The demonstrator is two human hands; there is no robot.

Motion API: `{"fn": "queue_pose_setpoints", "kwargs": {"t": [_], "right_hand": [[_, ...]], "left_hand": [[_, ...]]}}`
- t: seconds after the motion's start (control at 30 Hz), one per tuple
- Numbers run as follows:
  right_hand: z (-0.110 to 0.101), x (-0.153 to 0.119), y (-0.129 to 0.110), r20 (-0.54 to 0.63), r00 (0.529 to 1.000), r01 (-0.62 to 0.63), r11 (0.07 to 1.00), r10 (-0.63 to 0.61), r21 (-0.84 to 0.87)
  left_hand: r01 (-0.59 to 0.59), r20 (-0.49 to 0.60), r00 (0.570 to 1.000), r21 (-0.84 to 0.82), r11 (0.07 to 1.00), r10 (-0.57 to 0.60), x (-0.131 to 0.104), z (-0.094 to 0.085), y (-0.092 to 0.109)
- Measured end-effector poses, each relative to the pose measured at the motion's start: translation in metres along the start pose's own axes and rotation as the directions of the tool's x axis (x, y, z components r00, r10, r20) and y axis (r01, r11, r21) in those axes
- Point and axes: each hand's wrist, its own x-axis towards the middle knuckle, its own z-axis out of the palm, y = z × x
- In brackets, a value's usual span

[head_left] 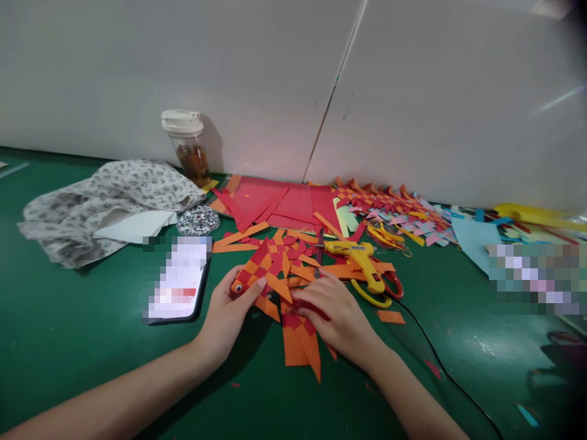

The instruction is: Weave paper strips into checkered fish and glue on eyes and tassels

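A woven red and orange paper fish [257, 269] with a round eye at its left end is pinched between the thumb and fingers of my left hand [229, 305]. My right hand [332, 311] is at the strips on the fish's right side, its fingers curled round a dark red piece too blurred to name. Orange and red strips [298, 342] hang below, between the hands. Just beyond my right hand lies a yellow glue gun [362, 260], partly over scissors [393, 286] with red and yellow handles.
A phone [177, 284] lies left of my hands, near a bag of googly eyes [198, 220], patterned cloth [101, 201] and a lidded cup [190, 146]. Red sheets [284, 201] and finished woven pieces [385, 198] line the wall. A black cable [435, 357] runs right.
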Motion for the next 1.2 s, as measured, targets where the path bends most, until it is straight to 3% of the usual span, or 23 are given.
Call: {"fn": "queue_pose_setpoints", "kwargs": {"t": [0.17, 0.37, 0.6, 0.8, 1.2], "right_hand": [[-0.002, 0.002, 0.003, -0.023, 0.999, 0.031, 0.999, -0.031, 0.034], [-0.014, -0.002, 0.006, -0.106, 0.983, -0.14, 0.987, 0.148, 0.078], [-0.03, 0.002, -0.004, 0.142, 0.952, -0.304, 0.867, 0.27, 0.395], [-0.025, 0.004, -0.015, 0.157, 0.929, -0.37, 0.83, 0.335, 0.418], [-0.022, 0.004, -0.015, 0.125, 0.955, -0.298, 0.85, 0.271, 0.434]], "left_hand": [[0.005, 0.005, 1.0, 0.012, 1.0, -0.005, 0.0, -0.001, -0.001], [0.054, 0.091, 0.994, 0.038, 0.998, -0.057, -0.003, 0.001, 0.004], [0.052, 0.182, 0.981, 0.128, 0.99, -0.075, -0.006, -0.002, 0.005], [0.02, 0.321, 0.943, 0.188, 0.982, -0.081, -0.005, -0.005, 0.003], [-0.008, 0.333, 0.941, 0.211, 0.977, -0.064, -0.005, -0.006, 0.002]]}}
